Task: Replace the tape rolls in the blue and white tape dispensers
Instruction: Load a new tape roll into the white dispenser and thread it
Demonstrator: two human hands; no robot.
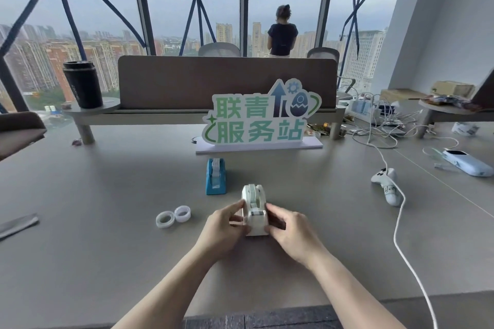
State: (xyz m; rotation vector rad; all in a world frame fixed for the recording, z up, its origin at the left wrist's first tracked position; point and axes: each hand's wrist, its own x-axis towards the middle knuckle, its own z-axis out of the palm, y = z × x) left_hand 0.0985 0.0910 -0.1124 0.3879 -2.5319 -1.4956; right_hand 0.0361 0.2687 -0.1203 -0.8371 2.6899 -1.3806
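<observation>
The white tape dispenser (254, 209) stands on the grey table in front of me, with a tape roll in its cradle. My left hand (223, 230) grips its left side and my right hand (290, 231) grips its right side. The blue tape dispenser (215, 180) stands a little farther back and to the left, also with a roll in it, untouched. Two loose clear tape rolls lie flat side by side left of my hands: one roll (165, 219) nearer the left, the other roll (182, 213) beside it.
A green-lettered sign (260, 117) stands behind the dispensers. A white game controller (387, 184) with a long white cable lies to the right, near a pale blue device (467, 163). A black tumbler (82, 84) stands on the shelf at the back left. A person stands at the far window.
</observation>
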